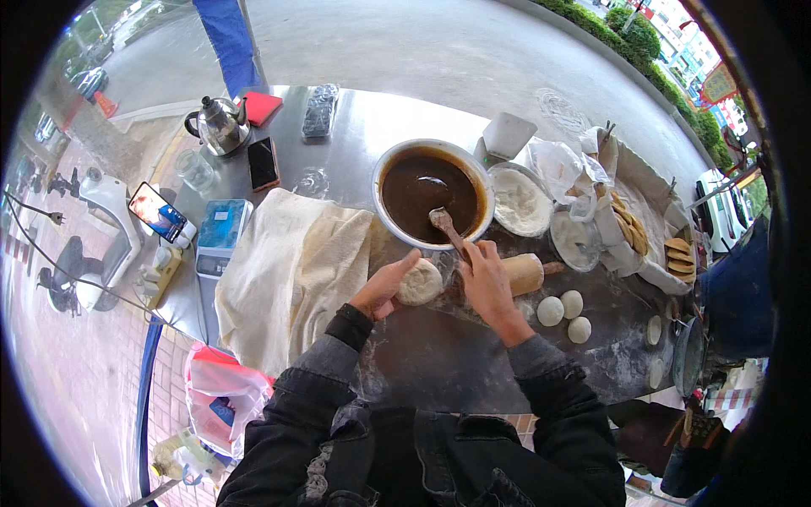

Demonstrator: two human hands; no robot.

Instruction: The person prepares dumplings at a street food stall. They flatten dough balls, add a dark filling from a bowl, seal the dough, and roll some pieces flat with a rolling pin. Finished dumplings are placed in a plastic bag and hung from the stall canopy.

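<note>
Left hand (380, 287) and right hand (487, 283) are both curled mid-frame above a steel table (389, 118). Beige cloth (291, 262) drapes left of centre; a bowl (377, 196) of brown paste (410, 198) sits upper centre. Right of centre lies a rolling pin (524, 275). The right hand grips a wooden spatula (447, 227) — coated tip over the paste — while the left cups a flat dough round (420, 281) at centre. Three dough balls (551, 311) cluster lower right of it.

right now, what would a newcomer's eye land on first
Probably the bowl of dark brown paste in the table's middle, a stick in the right hand reaching over its near rim. Then the round dough in the left hand, and farther left, the wide pale cloth.
</note>
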